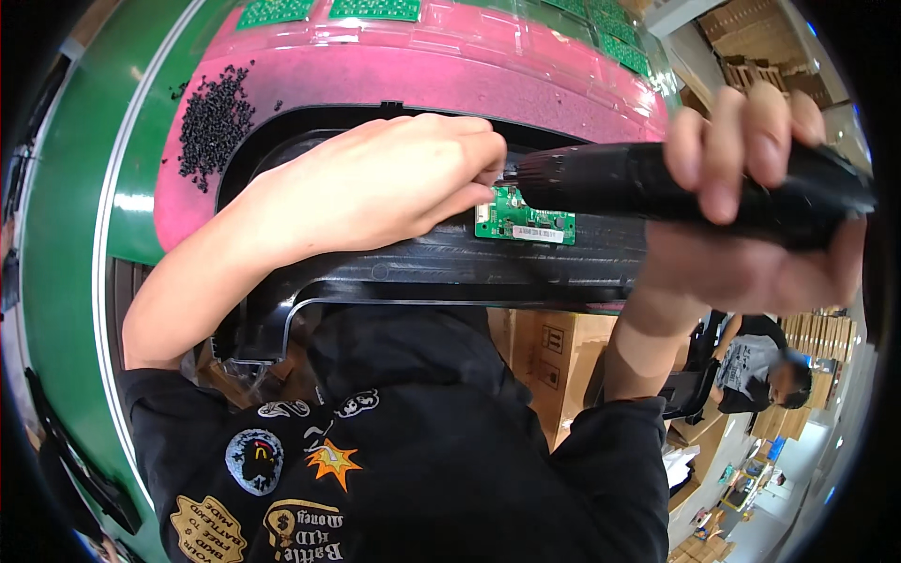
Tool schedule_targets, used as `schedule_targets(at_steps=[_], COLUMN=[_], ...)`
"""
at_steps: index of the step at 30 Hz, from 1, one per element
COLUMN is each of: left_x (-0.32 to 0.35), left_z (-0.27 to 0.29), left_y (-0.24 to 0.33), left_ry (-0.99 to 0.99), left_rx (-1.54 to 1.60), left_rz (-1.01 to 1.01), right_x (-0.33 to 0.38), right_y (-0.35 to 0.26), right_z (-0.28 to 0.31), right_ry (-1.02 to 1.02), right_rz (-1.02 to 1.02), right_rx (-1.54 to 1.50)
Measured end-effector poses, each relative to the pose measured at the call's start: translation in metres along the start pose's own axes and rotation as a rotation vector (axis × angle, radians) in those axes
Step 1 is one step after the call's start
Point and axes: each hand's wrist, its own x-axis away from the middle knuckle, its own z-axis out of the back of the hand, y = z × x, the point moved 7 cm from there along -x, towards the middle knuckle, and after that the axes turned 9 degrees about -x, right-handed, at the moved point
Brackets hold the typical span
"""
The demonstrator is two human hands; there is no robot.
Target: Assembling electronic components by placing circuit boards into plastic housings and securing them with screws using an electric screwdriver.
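Observation:
A black plastic housing (422, 272) lies in front of me, and a small green circuit board (488, 228) with a white label sits inside it. My right hand (718, 263), slightly blurred, is wrapped round a black electric screwdriver (610, 178). The tool is nearly level in the picture, its narrower end pointing left over the board's upper edge. Beside that end, my left hand (404, 178) reaches across the housing with fingertips pinched together at the board's upper left corner. Whatever those fingers hold is hidden.
A heap of small black screws (214, 127) lies on the pink mat (375, 80) at the far left. Along the back, clear plastic trays hold several green circuit boards (375, 8). Cardboard boxes (563, 352) stand below the table's near edge. Another person (751, 371) is at the right.

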Motion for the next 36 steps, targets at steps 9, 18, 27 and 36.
schedule_targets(at_steps=[9, 18, 27, 36], left_x=[-0.003, -0.007, -0.001, -0.003], left_z=[0.006, 0.012, 0.026, 0.014], left_y=[0.004, 0.015, 0.001, -0.008], left_ry=[0.099, 0.163, 0.342, 0.240], left_rx=[0.166, 0.188, -0.034, 0.051], left_rz=[-0.021, -0.197, 0.049, 0.102], right_x=[0.005, 0.019, 0.018, 0.018], right_y=[-0.015, -0.023, -0.002, 0.008], right_z=[-0.007, -0.013, -0.017, -0.017], right_ry=[0.037, 0.088, -0.028, -0.046], right_rz=[0.089, 0.149, 0.007, 0.045], right_rx=[0.044, 0.059, 0.201, 0.187])
